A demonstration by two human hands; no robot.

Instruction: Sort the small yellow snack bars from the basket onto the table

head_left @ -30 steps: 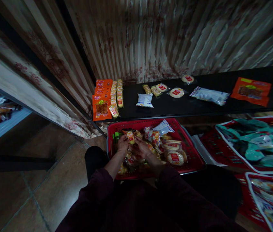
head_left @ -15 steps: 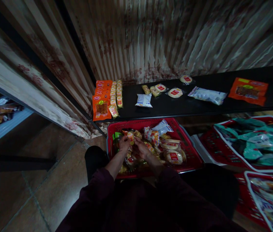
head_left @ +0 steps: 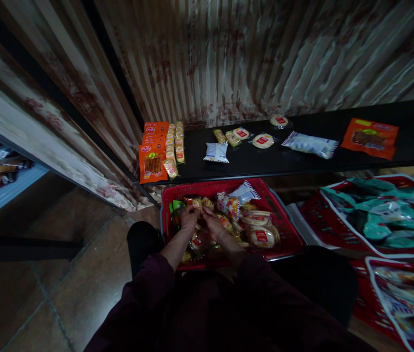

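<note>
Both my hands are low over a red basket (head_left: 290,233) full of wrapped snacks. My left hand (head_left: 190,218) is closed, its fingertips pinching a small yellow-wrapped snack pack (head_left: 197,204). Close beside it, my right hand (head_left: 213,226) has its fingertips at the same pack, closed on its right side. Partly hidden under the hands lie more small packs. To their right in the basket are round flat crackers in clear wrap (head_left: 261,237) and a white-and-blue packet (head_left: 246,192).
On the black shelf (head_left: 192,171) stand rows of orange packets (head_left: 153,164) and small yellow packs (head_left: 179,146). Scattered farther right are round crackers (head_left: 263,141), a white packet (head_left: 216,152) and another orange packet (head_left: 370,138). Baskets with teal packs (head_left: 386,215) and other snacks (head_left: 408,303) stand at right.
The view has shifted slightly, so the shelf and baskets sit a little farther left. My right fingers have drawn in closer to the pack at my left hand.
</note>
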